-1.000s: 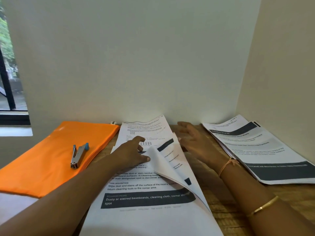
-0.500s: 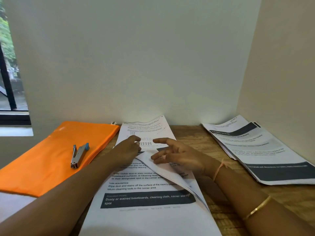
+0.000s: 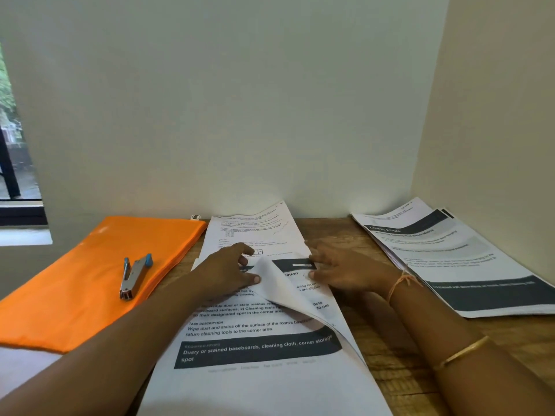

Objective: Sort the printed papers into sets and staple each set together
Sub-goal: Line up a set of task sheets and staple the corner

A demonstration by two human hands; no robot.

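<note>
Centre stack [image 3: 258,349] sits on the surface [image 3: 390,370] in front of me. Its long axis runs from me to the wall, headers at the far end. Step looks like sorting, no stapling yet. Left grip [image 3: 228,274] pinches the top sheet [image 3: 276,283], which curls back from its far right corner. Right grip [image 3: 342,271] is spread flat on the page beneath. Next move, I'd say: read that heading, then peel one sheet only.

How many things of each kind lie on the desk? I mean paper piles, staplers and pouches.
Paper piles: 2, the centre pile and the right pile
Stapler: 1
Orange pouch: 1
Total: 4
</note>
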